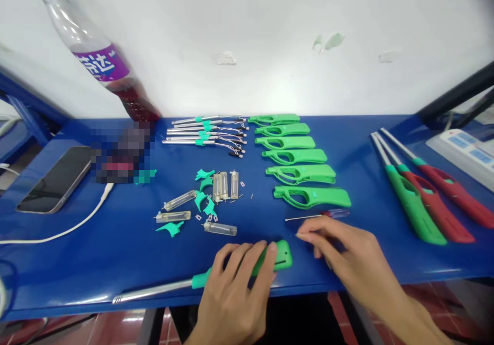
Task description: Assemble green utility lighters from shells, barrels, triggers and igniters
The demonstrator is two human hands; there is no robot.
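My left hand is wrapped over the handle of a green long-necked gas lighter, which lies near the front edge with its metal tube pointing left. My right hand is closed in a pinch just right of the handle's end; a tiny bit shows at the fingertips, too small to name. Behind those fingers lies a small screwdriver with a clear coloured handle. Farther left are several clear fuel tanks, teal triggers and tiny metal pieces.
Several green handle shells form a column at the back, beside wired metal tubes. Three lighters lie at right near a power strip. At left are a phone, a cable and a soda bottle.
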